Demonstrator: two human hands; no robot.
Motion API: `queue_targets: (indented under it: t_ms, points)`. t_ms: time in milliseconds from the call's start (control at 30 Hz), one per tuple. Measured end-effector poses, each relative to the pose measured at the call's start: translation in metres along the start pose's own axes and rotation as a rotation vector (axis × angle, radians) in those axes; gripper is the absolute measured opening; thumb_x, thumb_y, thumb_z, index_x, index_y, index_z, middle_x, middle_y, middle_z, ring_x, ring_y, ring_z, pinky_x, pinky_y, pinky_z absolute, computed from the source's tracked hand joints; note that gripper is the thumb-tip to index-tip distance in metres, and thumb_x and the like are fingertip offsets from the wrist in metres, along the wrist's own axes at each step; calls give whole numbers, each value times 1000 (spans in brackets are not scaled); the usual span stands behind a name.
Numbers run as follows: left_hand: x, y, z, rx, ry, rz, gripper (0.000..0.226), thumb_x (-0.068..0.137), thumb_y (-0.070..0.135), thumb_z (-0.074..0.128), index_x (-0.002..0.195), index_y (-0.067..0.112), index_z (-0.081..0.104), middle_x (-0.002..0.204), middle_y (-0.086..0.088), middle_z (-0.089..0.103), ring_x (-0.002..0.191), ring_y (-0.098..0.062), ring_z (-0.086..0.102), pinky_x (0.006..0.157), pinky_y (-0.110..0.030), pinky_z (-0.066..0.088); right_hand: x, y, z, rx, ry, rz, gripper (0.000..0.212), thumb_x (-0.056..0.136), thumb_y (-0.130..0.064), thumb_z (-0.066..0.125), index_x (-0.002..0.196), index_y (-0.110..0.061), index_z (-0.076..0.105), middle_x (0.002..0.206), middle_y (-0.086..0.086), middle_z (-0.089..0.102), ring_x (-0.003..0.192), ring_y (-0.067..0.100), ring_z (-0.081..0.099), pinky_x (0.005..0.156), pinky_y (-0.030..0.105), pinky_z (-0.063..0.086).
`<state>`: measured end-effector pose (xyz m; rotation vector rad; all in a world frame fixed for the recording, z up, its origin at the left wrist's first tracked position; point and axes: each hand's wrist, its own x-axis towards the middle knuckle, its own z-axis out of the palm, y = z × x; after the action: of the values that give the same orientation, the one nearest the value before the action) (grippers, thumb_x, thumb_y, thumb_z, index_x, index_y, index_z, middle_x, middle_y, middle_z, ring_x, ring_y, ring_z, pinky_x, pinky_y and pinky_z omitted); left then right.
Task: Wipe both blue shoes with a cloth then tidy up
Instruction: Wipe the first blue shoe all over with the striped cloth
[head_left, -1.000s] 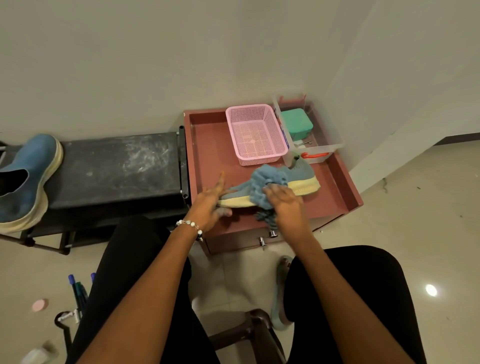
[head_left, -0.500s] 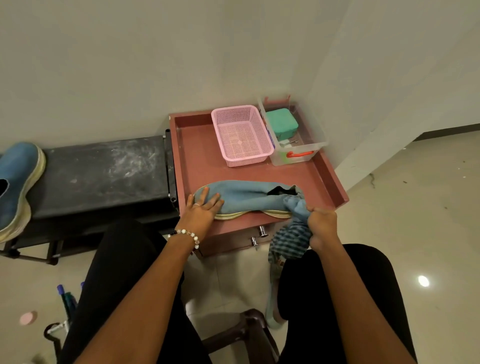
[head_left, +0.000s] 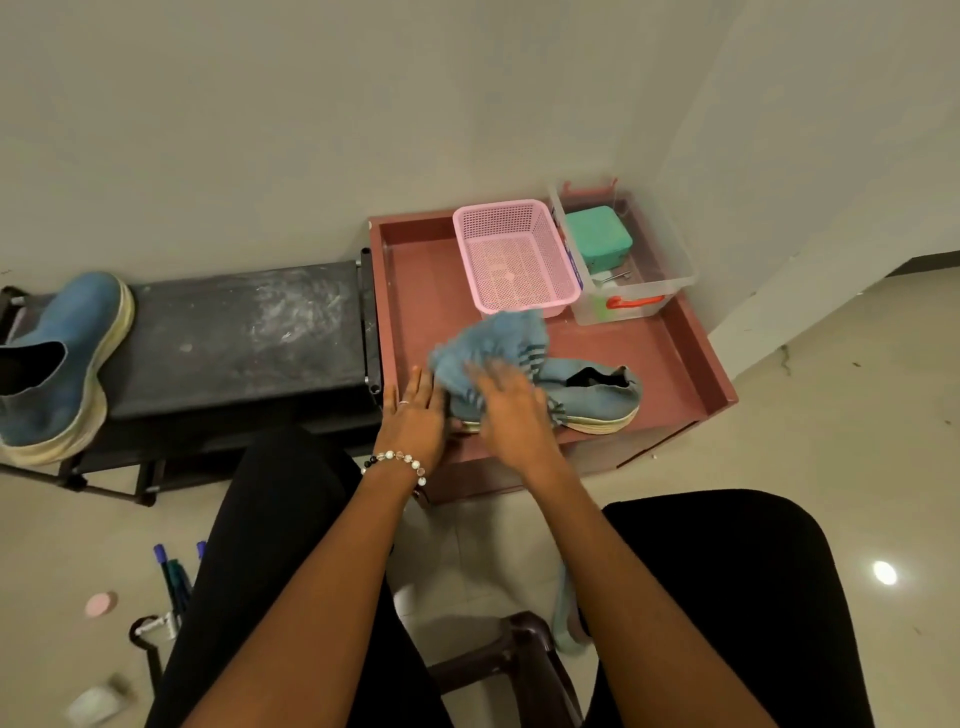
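other blue shoe (head_left: 62, 358) sits far left on the bench (head_left: 234, 332) | left hand (head_left: 415, 421) flat, fingers straight, steadies toe | right hand (head_left: 511, 410) flat, presses cloth (head_left: 488, 348) on shoe (head_left: 587, 397) | shoe's long side runs left-right on tray (head_left: 675, 358)
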<state>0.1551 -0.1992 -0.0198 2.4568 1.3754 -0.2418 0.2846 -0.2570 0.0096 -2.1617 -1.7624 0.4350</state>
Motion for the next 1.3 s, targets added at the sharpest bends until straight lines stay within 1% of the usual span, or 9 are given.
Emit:
queue_targets:
  t_ms: [67, 233, 367, 467, 600, 700, 933, 1167, 1300]
  points:
    - [-1, -2, 1, 19, 0, -13, 63, 100, 40, 32, 152, 15, 7, 160, -2, -4, 147, -18, -6, 115, -50, -6, -6, -2, 19, -174, -163, 24, 63, 85, -19, 54, 144, -22, 33, 150, 5, 31, 140, 23, 22, 107, 43, 22]
    - [1, -4, 0, 98, 31, -23, 63, 99, 42, 35, 152, 19, 9, 160, 3, 5, 147, -16, 4, 114, -50, -9, -7, 26, -1, -317, -184, -120, 56, 81, -18, 52, 136, -27, 46, 142, -4, 45, 133, 15, 35, 105, 39, 18]
    - [4, 1, 2, 91, 31, -8, 68, 95, 38, 47, 151, 20, 12, 159, 4, 13, 146, -20, 10, 114, -53, -7, -7, 31, -6, -483, -151, 226, 40, 90, -17, 44, 128, -19, 53, 136, 6, 49, 130, 26, 35, 109, 47, 20]
    - [7, 7, 7, 82, 28, -17, 67, 95, 32, 48, 150, 16, 13, 158, -1, 13, 146, -19, 10, 114, -54, -6, 4, -17, 15, -356, -134, 363, 33, 91, -14, 44, 120, -9, 60, 131, 15, 51, 128, 34, 34, 103, 49, 28]
    - [8, 4, 9, 106, 51, -15, 52, 100, 17, 36, 150, 17, 20, 158, 0, 16, 146, -20, 11, 115, -52, -4, 7, -26, 26, -211, -180, 56, 39, 85, -12, 49, 123, -9, 55, 129, 9, 53, 122, 29, 40, 98, 42, 35]
    - [8, 6, 11, 96, 62, -30, 53, 99, 31, 38, 148, 17, 24, 157, 1, 19, 146, -22, 13, 115, -52, -4, 7, 21, 2, -239, -282, -90, 51, 82, -13, 53, 132, -20, 51, 135, 3, 51, 125, 26, 42, 100, 36, 38]
    - [11, 9, 8, 50, 47, -63, 65, 94, 42, 48, 148, 17, 22, 156, 1, 21, 145, -22, 14, 114, -53, -5, 9, 16, 3, -481, -109, 376, 34, 91, -13, 41, 118, -9, 61, 126, 18, 54, 119, 36, 41, 96, 43, 33]
    - [12, 7, 10, 105, 82, -51, 57, 96, 33, 47, 148, 19, 25, 155, 2, 24, 145, -27, 12, 115, -53, -1, 7, 13, 6, -146, -322, -97, 47, 83, -12, 49, 129, -19, 54, 131, 4, 52, 127, 28, 39, 102, 40, 36]
    - [14, 8, 6, 57, 30, -56, 66, 90, 47, 51, 146, 19, 28, 154, 4, 27, 145, -30, 10, 114, -53, -2, 10, 66, -23, -340, -265, -47, 43, 85, -21, 43, 124, -29, 59, 127, -4, 58, 121, 25, 48, 93, 36, 38]
